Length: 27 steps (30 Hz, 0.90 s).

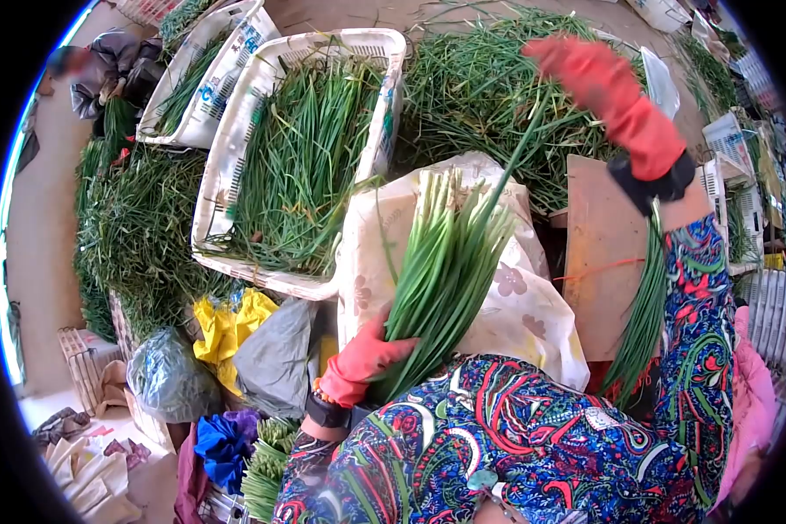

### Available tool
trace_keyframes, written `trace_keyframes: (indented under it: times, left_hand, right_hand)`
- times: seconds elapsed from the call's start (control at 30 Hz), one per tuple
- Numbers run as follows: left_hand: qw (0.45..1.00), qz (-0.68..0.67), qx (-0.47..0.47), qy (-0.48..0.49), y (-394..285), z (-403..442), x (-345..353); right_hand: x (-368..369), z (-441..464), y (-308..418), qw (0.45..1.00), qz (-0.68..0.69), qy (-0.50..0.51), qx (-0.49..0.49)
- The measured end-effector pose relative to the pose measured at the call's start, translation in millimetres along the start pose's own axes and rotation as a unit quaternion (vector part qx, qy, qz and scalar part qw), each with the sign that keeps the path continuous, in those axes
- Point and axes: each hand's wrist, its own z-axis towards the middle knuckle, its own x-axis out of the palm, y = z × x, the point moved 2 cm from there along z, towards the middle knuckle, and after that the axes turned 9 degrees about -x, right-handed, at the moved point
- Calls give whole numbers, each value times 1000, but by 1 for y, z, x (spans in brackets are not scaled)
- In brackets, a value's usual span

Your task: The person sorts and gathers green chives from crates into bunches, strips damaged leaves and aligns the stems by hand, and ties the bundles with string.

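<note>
My left hand (367,356), in a red rubber glove, is wrapped round the lower part of a thick bunch of green chives (441,262). The pale stem ends point up and away from me, over a cream flowered cloth (358,227) on my lap. Raised at the upper right is my right hand (576,74), also red-gloved; its fingers are blurred. A few long green leaves (526,144) run from near those fingers down to the bunch. More chives (644,306) hang below my right wrist, beside a brown board (598,253).
A white crate (210,205) of chives stands left of the cloth, with a tilted white basket (192,113) behind. Loose chives (489,96) are heaped ahead. Plastic bags (275,358) lie at lower left. Another person (127,65) sits at the upper left.
</note>
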Motion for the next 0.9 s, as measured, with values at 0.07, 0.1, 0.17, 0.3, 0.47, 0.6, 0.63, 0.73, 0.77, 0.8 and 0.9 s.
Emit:
trace_keyframes:
  times: [0.07, 0.1, 0.17, 0.3, 0.47, 0.6, 0.63, 0.73, 0.77, 0.8, 0.9]
  left_hand:
    - [1000, 17, -7, -18, -1, 0, -1]
    - [1000, 14, 4, -8, -2, 1, -1]
    - [1000, 7, 21, 14, -2, 2, 0]
    - [1000, 2, 11, 25, 0, 5, -1]
    - [1000, 3, 6, 23, 5, 6, -2]
    - [1000, 3, 7, 25, 5, 6, 0]
    - [1000, 4, 5, 27, 3, 5, 2]
    - [1000, 9, 3, 22, 1, 4, 3]
    - [1000, 10, 3, 18, 2, 3, 2]
    - [1000, 9, 2, 20, 4, 3, 1]
    - [1000, 4, -2, 19, 5, 4, -2]
  right_hand:
    - [-23, -3, -17, 989, -26, -143, 25]
    - [-25, -4, -27, 984, -19, -171, -44]
    - [-11, -3, -5, 974, -41, -121, -185]
    - [79, -30, 75, 939, 56, 44, -337]
    - [113, -36, 64, 946, 207, 88, -233]
    - [111, -38, 63, 917, 329, 115, -192]
    - [110, -39, 62, 904, 368, 119, -180]
    - [89, -39, 39, 924, 365, -15, -113]
    - [76, -39, 35, 914, 403, -38, -21]
    - [66, -40, 22, 905, 422, -41, 34]
    - [51, -39, 3, 919, 393, -22, 34]
